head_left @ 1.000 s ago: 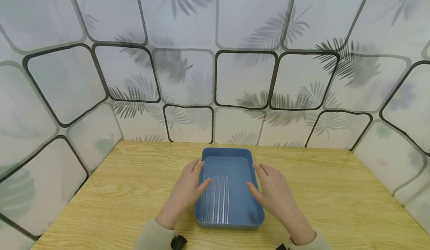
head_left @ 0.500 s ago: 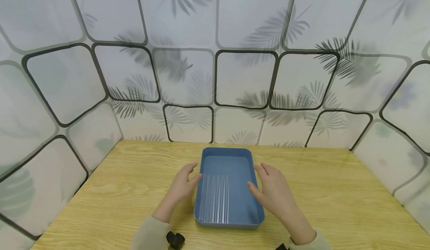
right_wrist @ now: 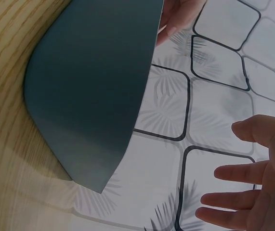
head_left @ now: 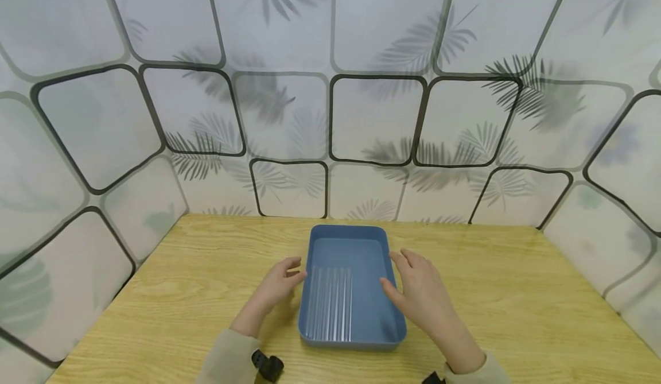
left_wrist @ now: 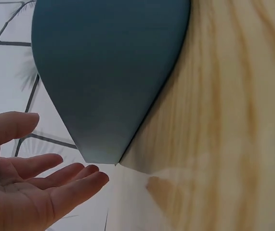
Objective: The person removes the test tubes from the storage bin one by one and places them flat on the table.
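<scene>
Tray (head_left: 369,258) in the middle of the desk (head_left: 516,303), blue, sitting flat on the wood with its long sides running away from the person, and it lies between two hands! On the left flank, here's the left hand (head_left: 279,283): grip spread, fingertips just beside the tray's left wall. The left wrist view backs that up, thumb set well away from the fingers, the fingers loosely extended. Over to the other side, and the right hand (head_left: 420,292) answers with a spread grip of its own, thumb and fingertips near the right rim; from the head camera they overlap it, yet the right wrist view shows a gap, fingers fanned out. Inside the tray, in the near-left part, lie clear tubes (head_left: 330,303), side by side and lengthwise, light streaking along them; exactly how many, I cannot tell. Pale sleeves (head_left: 227,358) cover both forearms, with a small black device (head_left: 268,367) at the left wrist and part of another at the right. Behind the desk, a pale backdrop (head_left: 377,120), all rounded frames and grey leaves.
</scene>
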`<state>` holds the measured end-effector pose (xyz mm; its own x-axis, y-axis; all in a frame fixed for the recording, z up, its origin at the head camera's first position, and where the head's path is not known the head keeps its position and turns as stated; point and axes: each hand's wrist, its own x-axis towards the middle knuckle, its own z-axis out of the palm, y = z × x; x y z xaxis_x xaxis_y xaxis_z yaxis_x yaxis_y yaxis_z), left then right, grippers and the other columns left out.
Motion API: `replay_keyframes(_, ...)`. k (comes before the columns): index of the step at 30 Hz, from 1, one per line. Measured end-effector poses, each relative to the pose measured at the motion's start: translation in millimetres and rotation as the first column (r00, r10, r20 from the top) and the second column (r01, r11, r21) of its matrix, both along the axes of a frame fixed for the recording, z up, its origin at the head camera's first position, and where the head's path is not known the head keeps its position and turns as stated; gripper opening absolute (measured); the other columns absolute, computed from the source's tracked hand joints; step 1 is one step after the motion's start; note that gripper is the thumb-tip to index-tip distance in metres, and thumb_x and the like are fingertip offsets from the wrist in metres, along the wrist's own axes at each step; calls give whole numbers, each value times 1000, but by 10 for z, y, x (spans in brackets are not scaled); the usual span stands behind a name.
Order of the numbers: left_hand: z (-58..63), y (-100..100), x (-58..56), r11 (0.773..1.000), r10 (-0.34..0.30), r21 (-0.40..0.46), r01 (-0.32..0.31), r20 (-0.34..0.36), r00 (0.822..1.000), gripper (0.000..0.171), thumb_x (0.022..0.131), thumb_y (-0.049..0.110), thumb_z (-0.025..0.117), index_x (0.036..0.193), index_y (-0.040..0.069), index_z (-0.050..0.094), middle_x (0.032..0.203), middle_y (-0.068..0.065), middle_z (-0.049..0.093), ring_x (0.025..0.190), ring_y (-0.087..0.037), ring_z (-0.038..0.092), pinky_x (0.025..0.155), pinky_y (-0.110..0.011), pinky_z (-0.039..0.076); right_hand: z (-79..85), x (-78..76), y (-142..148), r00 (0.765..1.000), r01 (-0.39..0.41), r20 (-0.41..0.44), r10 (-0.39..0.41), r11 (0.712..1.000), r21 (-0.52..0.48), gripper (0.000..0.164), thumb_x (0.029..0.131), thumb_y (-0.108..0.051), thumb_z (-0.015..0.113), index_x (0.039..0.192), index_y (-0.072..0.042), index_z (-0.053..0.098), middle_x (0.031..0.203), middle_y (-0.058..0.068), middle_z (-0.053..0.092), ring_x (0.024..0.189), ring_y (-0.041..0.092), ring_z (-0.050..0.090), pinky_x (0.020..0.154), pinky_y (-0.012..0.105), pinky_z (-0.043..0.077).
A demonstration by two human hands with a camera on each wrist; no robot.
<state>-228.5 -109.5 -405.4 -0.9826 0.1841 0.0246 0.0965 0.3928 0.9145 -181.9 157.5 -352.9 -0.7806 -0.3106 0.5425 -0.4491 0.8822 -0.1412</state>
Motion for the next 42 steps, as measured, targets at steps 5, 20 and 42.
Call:
replay_keyframes(5,-13,-1,9,999,-23,32,21,54,998,45,88,7,51,127,-11,36,127,-29,38,111,-40,42,78,-42,46,3,-1,1,1000,0,9,0,1000,4,47,72,-25,70,108,3,58,105,22,56,98,36,51,81,49,41)
replay_keyframes(20,-62,-9,0,981,-170,115,155,130,977,46,86,-2,48,129,-9,35,131,-30,32,114,-45,37,70,-41,50,-3,-27,-2,997,-5,71,6,1000,-16,47,74,-25,68,110,3,57,108,23,55,100,37,50,83,49,40)
replay_keyframes(42,-75,16,-10,968,-188,193,158,152,970,48,84,-7,45,130,-12,31,128,-32,33,110,-43,42,69,-42,50,41,-24,69,990,-30,133,51,987,-157,45,77,-20,66,113,5,54,111,20,54,104,35,48,85,47,40)
